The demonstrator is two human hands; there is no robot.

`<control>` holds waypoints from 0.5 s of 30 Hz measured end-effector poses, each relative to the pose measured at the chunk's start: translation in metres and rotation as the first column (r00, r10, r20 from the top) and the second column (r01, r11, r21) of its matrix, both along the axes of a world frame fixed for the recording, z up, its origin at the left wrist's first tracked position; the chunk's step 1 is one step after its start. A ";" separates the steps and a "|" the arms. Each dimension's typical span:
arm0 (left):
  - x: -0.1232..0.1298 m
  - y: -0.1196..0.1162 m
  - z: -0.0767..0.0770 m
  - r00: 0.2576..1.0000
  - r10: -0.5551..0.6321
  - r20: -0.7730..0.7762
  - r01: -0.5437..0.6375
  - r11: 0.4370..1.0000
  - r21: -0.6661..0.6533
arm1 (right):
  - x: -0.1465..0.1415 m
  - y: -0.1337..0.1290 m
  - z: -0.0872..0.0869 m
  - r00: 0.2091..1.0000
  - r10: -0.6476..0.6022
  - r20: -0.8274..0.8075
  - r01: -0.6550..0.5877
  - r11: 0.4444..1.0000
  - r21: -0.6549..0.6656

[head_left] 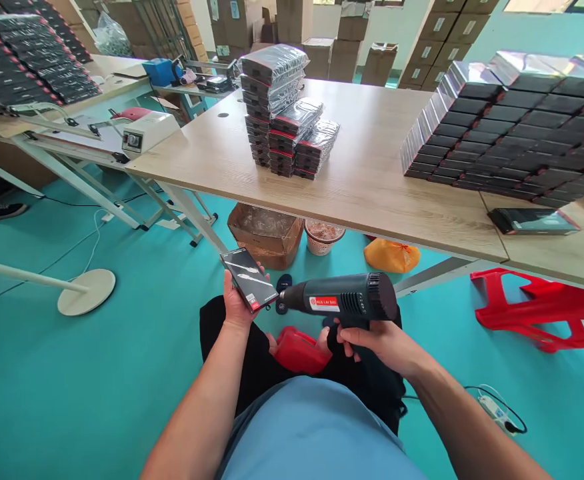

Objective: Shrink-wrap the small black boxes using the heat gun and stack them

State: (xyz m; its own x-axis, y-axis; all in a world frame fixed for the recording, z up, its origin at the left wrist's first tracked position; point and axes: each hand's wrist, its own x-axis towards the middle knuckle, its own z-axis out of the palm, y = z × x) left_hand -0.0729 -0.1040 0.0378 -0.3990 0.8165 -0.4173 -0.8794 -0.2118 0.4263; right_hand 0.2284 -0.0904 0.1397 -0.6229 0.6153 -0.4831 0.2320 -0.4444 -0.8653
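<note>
Above my lap, my left hand (237, 298) grips a flat black box (249, 277) with a pale printed picture and a red patch at its lower corner. My right hand (367, 340) is wrapped round the handle of a dark green heat gun (342, 297) with a red and white label. The heat gun's nozzle points left, at the lower right edge of the box. Nozzle and box look very close; whether they touch I cannot tell.
On the wooden table (372, 120) stand stacks of film-wrapped boxes (275, 100) and a larger block of boxes (512, 127). One box (533, 221) lies near its edge. Below are a carton (265, 243), a wastebasket (323, 237) and a red stool (547, 307). A power strip (497, 415) lies right.
</note>
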 end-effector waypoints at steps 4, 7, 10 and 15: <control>-0.008 0.007 -0.006 0.994 0.108 0.010 -0.106 0.988 -0.116 | -0.003 -0.001 -0.001 0.991 0.115 -0.072 -0.118 0.992 -0.045; -0.013 0.008 -0.014 0.984 0.176 0.041 -0.163 0.963 -0.215 | -0.011 -0.004 -0.004 0.991 -0.047 -0.125 0.047 0.999 -0.003; -0.013 0.007 -0.019 0.984 0.157 0.086 -0.131 0.959 -0.250 | -0.019 -0.004 -0.007 0.992 -0.004 -0.123 0.008 1.000 0.030; -0.010 0.005 -0.019 0.970 0.210 0.121 -0.169 0.945 -0.281 | -0.029 -0.002 -0.006 0.994 0.013 -0.106 -0.002 0.995 0.100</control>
State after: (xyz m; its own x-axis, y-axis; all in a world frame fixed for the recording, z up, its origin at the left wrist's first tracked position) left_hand -0.0831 -0.0994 0.0192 -0.4529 0.5826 -0.6749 -0.8913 -0.2770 0.3590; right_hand 0.1996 -0.0920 0.1342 -0.6722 0.6522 -0.3505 0.1392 -0.3536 -0.9250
